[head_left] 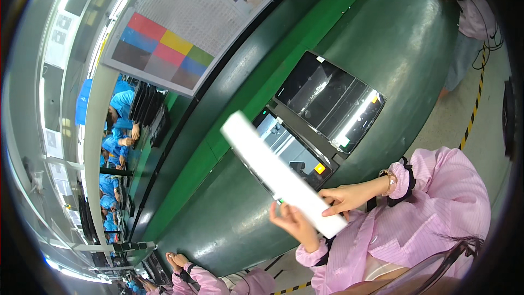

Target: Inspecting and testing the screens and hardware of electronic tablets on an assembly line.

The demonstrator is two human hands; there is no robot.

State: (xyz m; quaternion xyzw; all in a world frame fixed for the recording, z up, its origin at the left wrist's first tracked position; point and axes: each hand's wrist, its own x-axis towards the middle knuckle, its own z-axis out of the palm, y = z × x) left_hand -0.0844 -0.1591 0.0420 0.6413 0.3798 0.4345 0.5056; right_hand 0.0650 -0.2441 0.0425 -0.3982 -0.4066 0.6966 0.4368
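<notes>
A long white strip (281,172) slants across the view in front of me. My right hand (352,196) grips its near end, with the thumb on the white face and the fingers at the right edge. Against the strip's left edge is my left hand (295,224), its fingers spread; any part of it behind the strip is hidden. Partly covered by the strip lies a dark-framed device with a lit screen (300,155), an orange square in one corner. Beyond it lies an open black glossy device (330,98) with small pale labels.
The devices rest on a curved dark green bench (229,235) with a brighter green band (327,27). A large display panel (169,49) with colour blocks hangs at upper left. People in blue (117,142) work on the left; people in pink (204,281) sit nearby.
</notes>
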